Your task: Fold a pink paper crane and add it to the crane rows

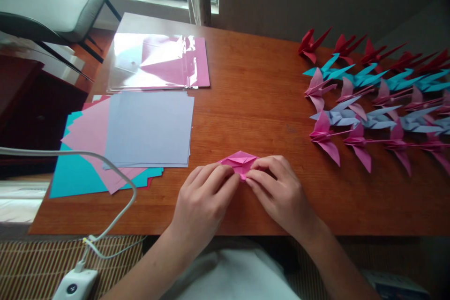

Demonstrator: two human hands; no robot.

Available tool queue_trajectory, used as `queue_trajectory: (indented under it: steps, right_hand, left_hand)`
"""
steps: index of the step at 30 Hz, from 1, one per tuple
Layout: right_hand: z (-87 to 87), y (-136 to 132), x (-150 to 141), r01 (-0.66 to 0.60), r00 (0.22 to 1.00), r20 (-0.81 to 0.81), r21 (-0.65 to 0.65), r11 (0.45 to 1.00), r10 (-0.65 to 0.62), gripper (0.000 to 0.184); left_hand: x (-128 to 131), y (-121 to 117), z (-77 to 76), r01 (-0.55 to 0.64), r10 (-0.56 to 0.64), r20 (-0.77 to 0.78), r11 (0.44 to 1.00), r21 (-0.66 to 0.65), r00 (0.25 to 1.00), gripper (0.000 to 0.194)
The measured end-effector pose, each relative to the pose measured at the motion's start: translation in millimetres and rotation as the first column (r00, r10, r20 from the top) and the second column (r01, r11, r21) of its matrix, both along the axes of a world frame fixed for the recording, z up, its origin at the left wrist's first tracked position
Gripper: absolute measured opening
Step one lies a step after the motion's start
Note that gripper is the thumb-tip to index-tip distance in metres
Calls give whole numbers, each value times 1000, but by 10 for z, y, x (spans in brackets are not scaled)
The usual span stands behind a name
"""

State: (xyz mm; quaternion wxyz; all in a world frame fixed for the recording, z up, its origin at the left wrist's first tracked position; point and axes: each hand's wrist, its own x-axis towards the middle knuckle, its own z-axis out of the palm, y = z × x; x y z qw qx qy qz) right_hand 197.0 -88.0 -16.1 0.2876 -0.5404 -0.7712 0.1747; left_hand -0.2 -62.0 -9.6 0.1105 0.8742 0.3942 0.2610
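Note:
A small, partly folded pink paper [239,160] lies on the wooden table [253,84] near its front edge. My left hand [206,197] presses on the paper's left side with its fingers curled together. My right hand [279,190] pinches the paper's right side, fingertips meeting those of the left hand at the fold. Most of the paper's near half is hidden under my fingers.
A stack of flat sheets [140,131] in lavender, pink and teal lies at the left, with a clear plastic pack of pink paper [158,61] behind it. Rows of folded cranes [372,98] in several colours fill the right. A white cable [105,159] crosses the front left corner. A chair [49,0] stands at the far left.

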Motion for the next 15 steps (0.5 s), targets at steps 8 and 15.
queue_trajectory:
  steps: [8, 15]
  right_hand:
    - [1, -5, 8, 17, 999, -38, -18, 1000, -17, 13]
    - [47, 44, -59, 91, 985, -140, -97, 991, -105, 12]
  left_hand:
    - [48, 0, 16, -12, 11, -17, 994, -105, 1000, 13]
    - [108, 2, -7, -76, 85, 42, 981, -179, 996, 10]
